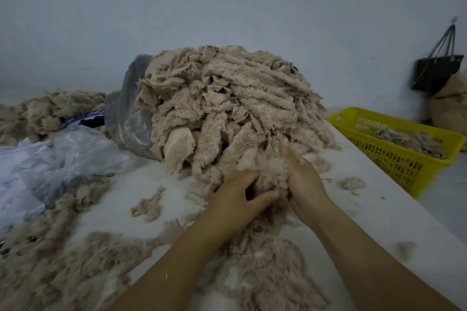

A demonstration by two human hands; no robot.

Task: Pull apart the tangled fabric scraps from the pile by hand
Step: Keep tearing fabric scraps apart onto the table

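yellow basket right of pile, plastic bag left

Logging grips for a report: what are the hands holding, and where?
Both grip one clump of scraps at the near foot of the pile: left hand on its left side, right hand on its right.

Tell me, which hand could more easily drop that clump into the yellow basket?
Probably the right hand: it holds the clump and the basket sits on its side; the left hand is farther away.
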